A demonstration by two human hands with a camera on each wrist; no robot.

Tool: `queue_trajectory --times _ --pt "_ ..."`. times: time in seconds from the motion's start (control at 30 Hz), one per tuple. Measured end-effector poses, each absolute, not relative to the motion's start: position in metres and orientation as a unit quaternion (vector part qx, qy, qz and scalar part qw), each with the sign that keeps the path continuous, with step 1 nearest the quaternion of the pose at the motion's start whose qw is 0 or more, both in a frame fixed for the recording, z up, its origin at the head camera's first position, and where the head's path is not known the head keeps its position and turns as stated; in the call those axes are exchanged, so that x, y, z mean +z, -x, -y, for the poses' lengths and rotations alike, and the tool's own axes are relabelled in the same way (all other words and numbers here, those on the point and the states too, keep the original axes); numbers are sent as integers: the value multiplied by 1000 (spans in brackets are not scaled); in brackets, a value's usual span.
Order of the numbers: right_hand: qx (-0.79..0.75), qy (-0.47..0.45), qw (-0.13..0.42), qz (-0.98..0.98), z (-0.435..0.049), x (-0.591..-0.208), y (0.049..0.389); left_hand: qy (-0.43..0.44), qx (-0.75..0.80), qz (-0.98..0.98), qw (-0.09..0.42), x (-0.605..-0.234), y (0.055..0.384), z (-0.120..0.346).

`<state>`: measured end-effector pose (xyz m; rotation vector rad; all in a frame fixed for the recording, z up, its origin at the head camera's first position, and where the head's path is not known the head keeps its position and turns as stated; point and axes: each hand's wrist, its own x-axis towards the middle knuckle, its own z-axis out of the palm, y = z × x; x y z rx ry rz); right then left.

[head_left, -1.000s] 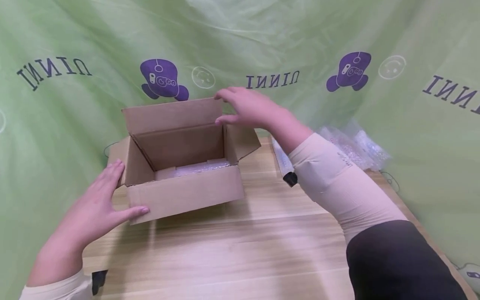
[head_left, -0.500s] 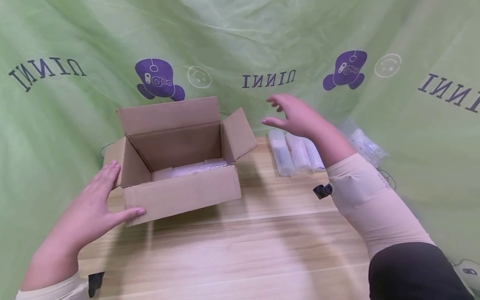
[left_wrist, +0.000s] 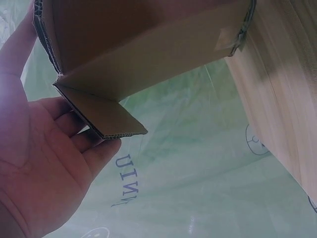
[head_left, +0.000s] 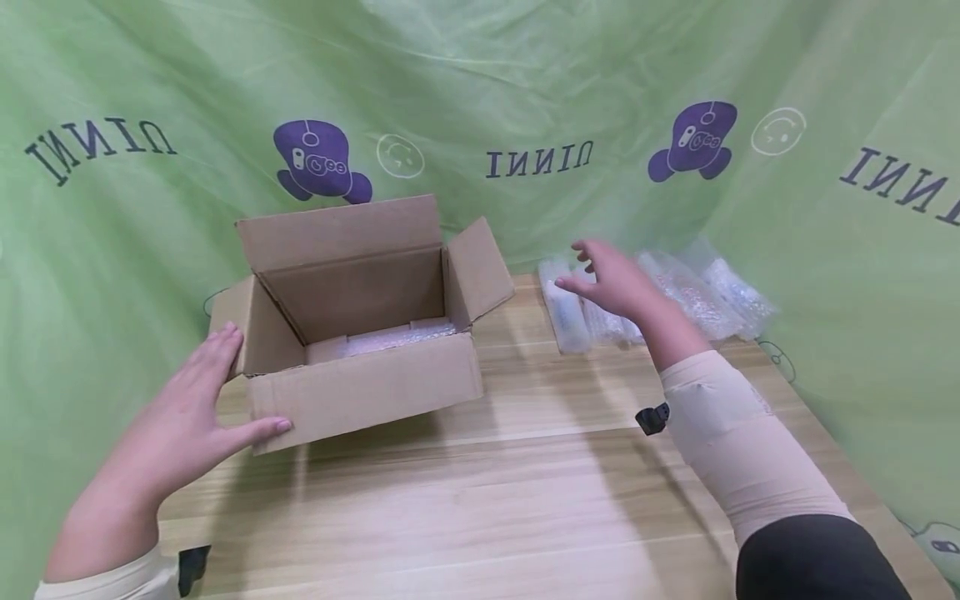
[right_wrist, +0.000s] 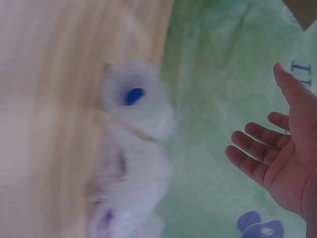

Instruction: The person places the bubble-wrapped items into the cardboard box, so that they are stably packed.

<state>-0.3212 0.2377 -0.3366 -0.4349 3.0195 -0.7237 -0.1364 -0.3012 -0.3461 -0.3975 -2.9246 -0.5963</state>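
An open cardboard box (head_left: 365, 410) stands on the left half of the table, its flaps folded outward. Bubble wrap (head_left: 401, 337) shows at its bottom. My left hand (head_left: 176, 425) holds the box's near left corner, thumb on the front flap and fingers against the left flap (left_wrist: 101, 111). My right hand (head_left: 611, 279) holds nothing and hovers over the row of bubble-wrapped packs at the back right, fingers spread in the right wrist view. Leftmost is a long pack (head_left: 566, 312); its neighbour (head_left: 603, 323) lies partly behind the hand. A blue spot (right_wrist: 134, 96) shows inside one wrapped end.
More bubble-wrapped packs (head_left: 693, 292) lie at the table's back right edge. A green printed curtain (head_left: 465, 100) hangs right behind the wooden table (head_left: 465, 508). A thin cable (head_left: 780, 360) loops beside the right edge.
My right hand has left the box's far right corner, moved right, and come down over the bubble-wrapped packs. My left hand stays on the box, which has hardly moved.
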Motion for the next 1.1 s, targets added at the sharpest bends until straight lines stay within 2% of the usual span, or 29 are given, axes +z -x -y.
queue_trajectory --times 0.5,0.83,1.1 --pt "-205 84 48 -974 -238 -404 328 131 -197 969 69 -347 135 300" --pt "-174 39 52 -983 -233 -424 334 129 -193 970 67 -346 137 300" --pt "-164 29 69 -984 -229 -427 336 128 -191 971 69 -345 135 298"
